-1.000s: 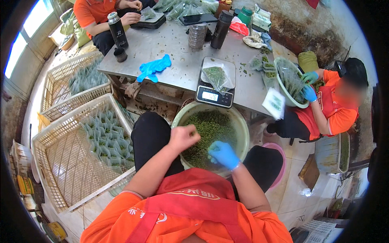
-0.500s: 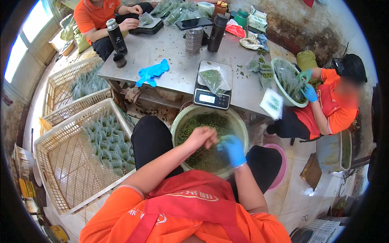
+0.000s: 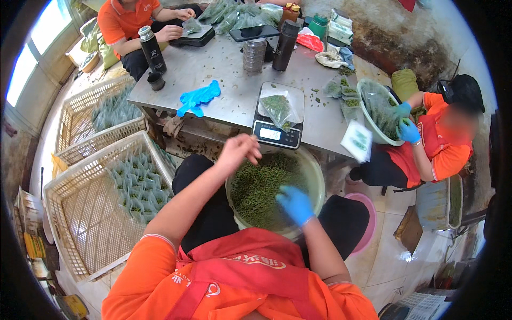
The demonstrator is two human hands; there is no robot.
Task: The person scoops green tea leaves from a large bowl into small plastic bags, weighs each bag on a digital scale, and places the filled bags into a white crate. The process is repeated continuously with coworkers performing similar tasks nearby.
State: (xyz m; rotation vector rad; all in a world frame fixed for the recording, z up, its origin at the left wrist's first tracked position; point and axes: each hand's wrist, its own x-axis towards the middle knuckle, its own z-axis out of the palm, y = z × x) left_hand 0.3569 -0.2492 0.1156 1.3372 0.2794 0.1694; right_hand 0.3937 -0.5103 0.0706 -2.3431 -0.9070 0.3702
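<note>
My bare left hand is raised over the back rim of the pale green basin, just below the digital scale, its fingers curled together; anything they hold is too small to make out. My blue-gloved right hand is low over the small green leafy bits in the basin, fingers loosely apart and slightly blurred. A clear bag of green bits lies on the scale. A spare blue glove rests on the steel table to the left of it.
Crates with filled bags stand at left. A co-worker at right has gloved hands in a bowl of bags; another person works across the table. Flasks, a phone and a pink basin are also around.
My left hand has moved up from over the basin's contents toward the scale. My right hand shifted right and up, then came back down and left. The co-worker's hands moved slightly in the bowl.
</note>
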